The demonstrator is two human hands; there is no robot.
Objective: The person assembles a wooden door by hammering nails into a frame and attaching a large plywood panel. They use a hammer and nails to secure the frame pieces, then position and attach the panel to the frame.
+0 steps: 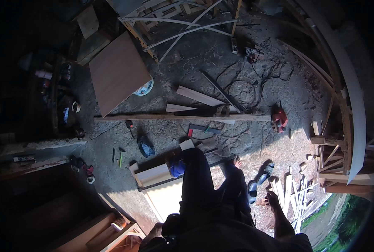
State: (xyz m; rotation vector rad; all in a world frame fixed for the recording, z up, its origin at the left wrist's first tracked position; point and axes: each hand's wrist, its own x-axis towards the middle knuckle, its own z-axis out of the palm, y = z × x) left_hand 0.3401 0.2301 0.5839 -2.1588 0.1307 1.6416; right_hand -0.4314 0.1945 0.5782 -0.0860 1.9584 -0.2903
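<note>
My right hand hangs in the air at the right of my legs, fingers loosely bent and nothing visible in them. In the picture it is nearest to a heap of pale wood offcuts and a pair of dark sandals. At the lower left my left hand is beside my body; its fingers are too dark to make out. One bare foot shows on the floor. Before my legs lies a wooden frame with a pale panel, next to a blue thing.
A long board crosses the floor, with a handsaw, planks and a red power tool by it. Nearby lie a try square, a plastic bag, a green-handled tool and looping cables. A brown sheet leans at left.
</note>
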